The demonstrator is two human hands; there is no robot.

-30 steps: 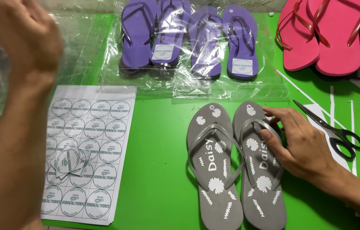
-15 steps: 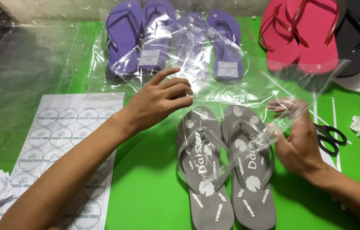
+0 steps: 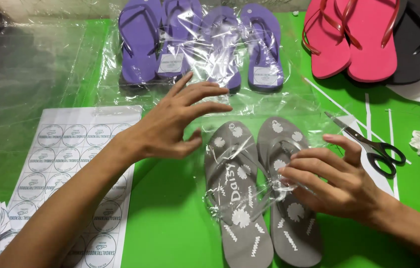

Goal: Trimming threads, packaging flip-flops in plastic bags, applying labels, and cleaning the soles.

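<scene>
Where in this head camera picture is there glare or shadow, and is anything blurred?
Head view: glare streaks the clear plastic film at the upper left and over the bagged purple flip-flops; soft shadows lie on the green table under the left hand and beside the right hand; the grey flip-flops look sharp, with no clear motion blur.
</scene>
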